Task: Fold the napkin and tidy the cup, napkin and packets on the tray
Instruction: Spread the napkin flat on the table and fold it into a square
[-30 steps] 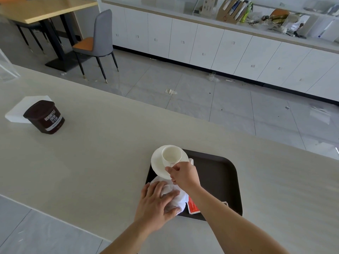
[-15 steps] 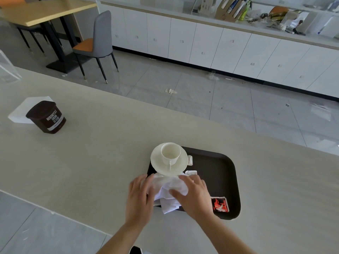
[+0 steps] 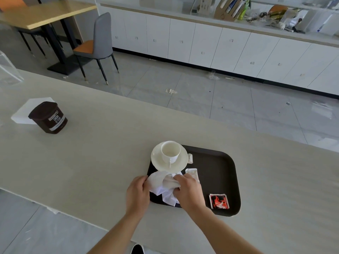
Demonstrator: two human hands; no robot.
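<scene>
Crumpled napkin (image 3: 165,187) gripped from both sides, lower centre of frame.

Left hand (image 3: 137,195) and right hand (image 3: 189,193) closed on opposite edges, likely to spread it for folding; cup (image 3: 170,151) just above on tray (image 3: 220,173); red packet (image 3: 219,201) lower right.

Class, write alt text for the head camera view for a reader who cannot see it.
Two bare hands, left hand and right hand, grip a crumpled white napkin at the near edge of a dark tray on a pale counter. The tray also holds a white cup on a saucer, a white packet and a red packet.
</scene>
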